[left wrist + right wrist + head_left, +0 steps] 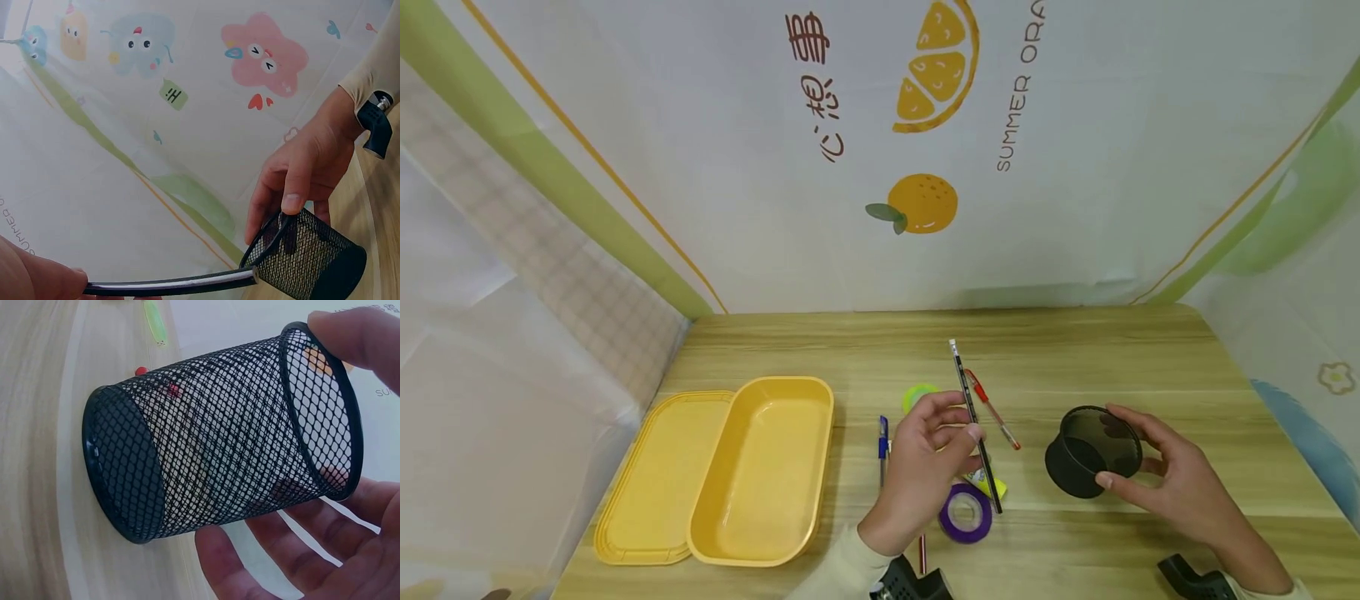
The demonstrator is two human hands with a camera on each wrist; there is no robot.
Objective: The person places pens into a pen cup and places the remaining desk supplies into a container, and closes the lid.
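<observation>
My left hand (917, 471) pinches a striped black pencil (958, 367) between thumb and fingers, its white end pointing away from me. My right hand (1183, 479) grips a black mesh pen cup (1071, 462) by the rim, thumb on the near side and fingers round the far side. In the right wrist view the mesh cup (219, 437) is tilted on its side, and no pens show inside it. The left wrist view has the pencil (169, 286) reaching across toward the cup's rim, its tip overlapping the rim there.
Left of my hands lie a yellow plastic box (767, 475) and its flat lid (658, 479). Around my left hand are a red pen (992, 410), a blue-capped pen (883, 442), a purple tape roll (951, 527), a yellow tube (997, 487) and a bright green item (916, 393).
</observation>
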